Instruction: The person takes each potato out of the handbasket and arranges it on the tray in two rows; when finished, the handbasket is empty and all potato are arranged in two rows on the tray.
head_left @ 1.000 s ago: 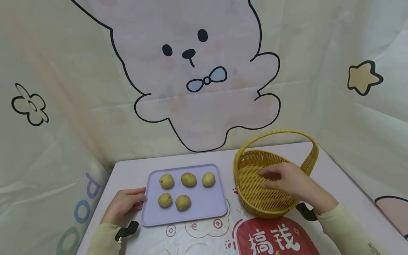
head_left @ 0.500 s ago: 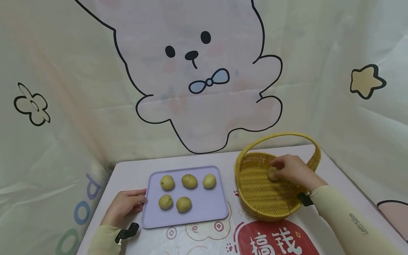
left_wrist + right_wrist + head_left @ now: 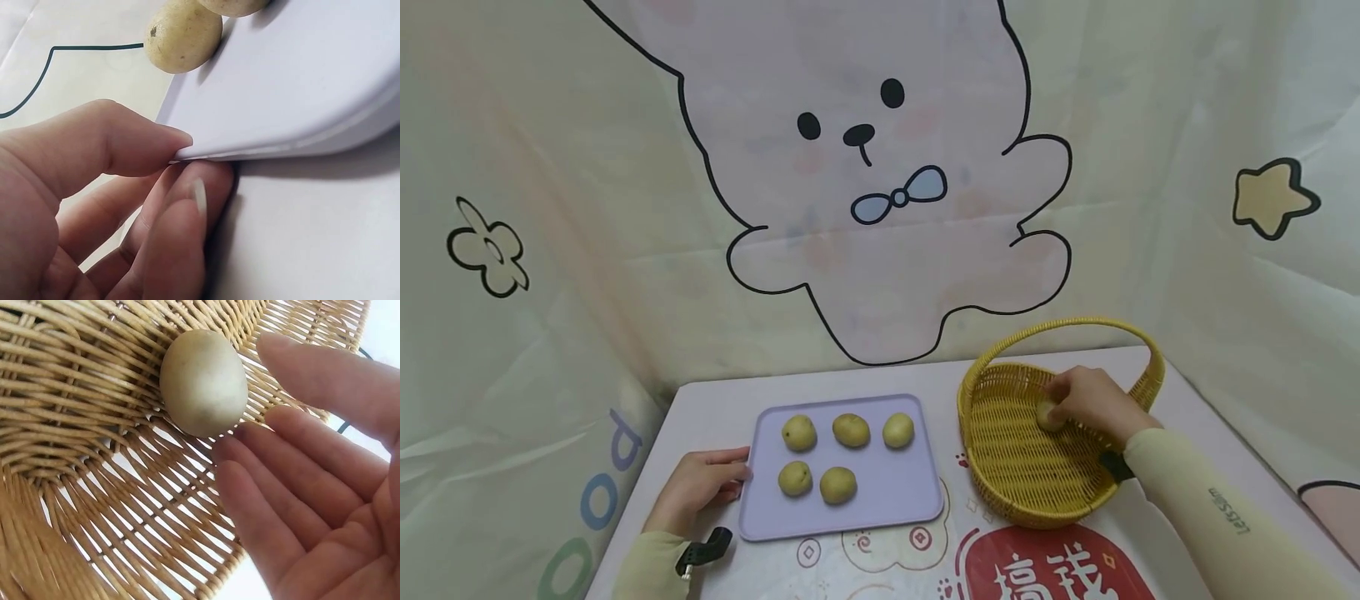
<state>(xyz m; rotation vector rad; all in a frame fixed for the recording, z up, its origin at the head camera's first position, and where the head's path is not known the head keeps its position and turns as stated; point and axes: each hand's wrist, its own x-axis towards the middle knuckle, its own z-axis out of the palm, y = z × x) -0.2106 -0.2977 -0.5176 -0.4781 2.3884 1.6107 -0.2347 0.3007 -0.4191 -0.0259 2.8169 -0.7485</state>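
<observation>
Several potatoes [image 3: 838, 485] lie in two rows on a lilac tray [image 3: 898, 496]. At the tray's left edge is my left hand [image 3: 700, 482]; in the left wrist view its fingertips [image 3: 178, 139] pinch the rim from above and below. My right hand [image 3: 1093, 402] reaches inside a yellow wicker basket [image 3: 1015, 471], under its handle. One potato [image 3: 203, 384] rests there against the woven wall. Around it, the right hand's fingers are extended and the thumb [image 3: 281, 353] stands apart from the potato; fingertips lie close to its lower side, contact unclear.
The basket's tall arched handle [image 3: 1075, 322] rises over the right forearm. Beneath everything is a white table cover [image 3: 722, 396] with a red printed patch [image 3: 1037, 567]. A curtain [image 3: 685, 317] with a cartoon bear hangs directly behind the table.
From above the basket's middle, my right hand has moved farther back and down into it, beside the potato, which has come into sight. The left hand stays at the tray.
</observation>
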